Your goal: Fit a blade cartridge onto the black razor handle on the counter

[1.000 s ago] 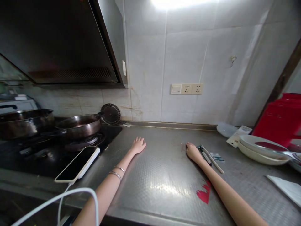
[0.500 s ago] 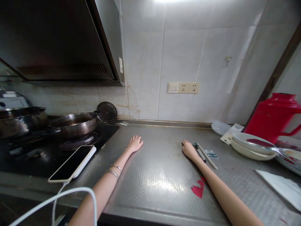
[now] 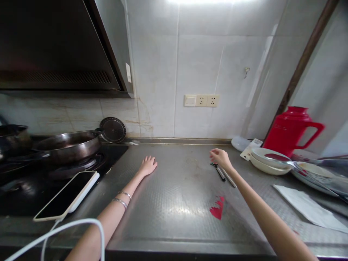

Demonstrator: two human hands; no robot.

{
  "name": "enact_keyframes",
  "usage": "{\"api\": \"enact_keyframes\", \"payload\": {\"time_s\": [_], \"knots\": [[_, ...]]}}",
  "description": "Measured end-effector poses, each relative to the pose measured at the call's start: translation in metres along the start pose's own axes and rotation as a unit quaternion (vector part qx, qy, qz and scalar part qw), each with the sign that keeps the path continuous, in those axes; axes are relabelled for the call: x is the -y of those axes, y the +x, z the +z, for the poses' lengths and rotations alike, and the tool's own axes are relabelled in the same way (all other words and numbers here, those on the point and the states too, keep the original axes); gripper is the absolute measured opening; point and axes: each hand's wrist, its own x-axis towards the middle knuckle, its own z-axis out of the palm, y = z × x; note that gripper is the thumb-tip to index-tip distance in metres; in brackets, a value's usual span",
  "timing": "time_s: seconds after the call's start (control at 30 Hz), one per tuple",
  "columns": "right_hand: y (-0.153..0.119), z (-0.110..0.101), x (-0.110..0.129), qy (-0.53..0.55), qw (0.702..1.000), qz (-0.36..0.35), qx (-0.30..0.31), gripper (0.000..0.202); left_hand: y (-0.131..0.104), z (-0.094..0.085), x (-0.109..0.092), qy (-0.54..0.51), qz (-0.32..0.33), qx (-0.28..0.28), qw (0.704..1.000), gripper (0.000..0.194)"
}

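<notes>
Two bare hands reach over the metal worktop (image 3: pixel 174 224). The left hand (image 3: pixel 148 166), left of centre, lies open, palm down; the right hand (image 3: pixel 219 158), right of centre, has bent fingers, and whether it grips anything I cannot tell. Just below it, one dark slim tool (image 3: pixel 220 173) and one pale slim stick (image 3: pixel 230 178) lie side by side, the stick's upper end hidden by the hand.

At the right stand one red jug (image 3: pixel 285 132), two stacked bowls (image 3: pixel 268 167), one patterned plate (image 3: pixel 320 175), one clear dish (image 3: pixel 239 143), one card (image 3: pixel 248 152) and one white sheet (image 3: pixel 304 206). At lower left, one phone (image 3: pixel 63 197) overlaps the stove (image 3: pixel 24 195), a white cable (image 3: pixel 54 232) crossing before the left forearm; two pans (image 3: pixel 73 146) sit above.

The worktop is textured, with a red patch (image 3: pixel 217 208) lower right of centre. Grey tiles carry one switch and two sockets (image 3: pixel 207 100); a dark hood (image 3: pixel 54 47) fills the upper left.
</notes>
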Motion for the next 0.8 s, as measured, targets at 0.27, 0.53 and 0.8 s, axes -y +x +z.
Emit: {"api": "enact_keyframes", "payload": {"time_s": [0.27,0.53,0.8], "knots": [[-0.022,-0.029,-0.03,-0.043,0.989,0.085,0.109,0.014,0.0,-0.002,-0.002,0.007,0.0,-0.001,1.0,0.044],[-0.035,-0.006,-0.033,-0.132,0.983,0.081,0.101,0.012,-0.002,-0.004,-0.003,0.009,0.006,0.006,1.0,0.045],[-0.038,0.002,-0.026,-0.185,0.979,0.068,0.055,0.018,-0.003,-0.005,-0.004,-0.021,0.0,0.01,1.0,0.044]]}}
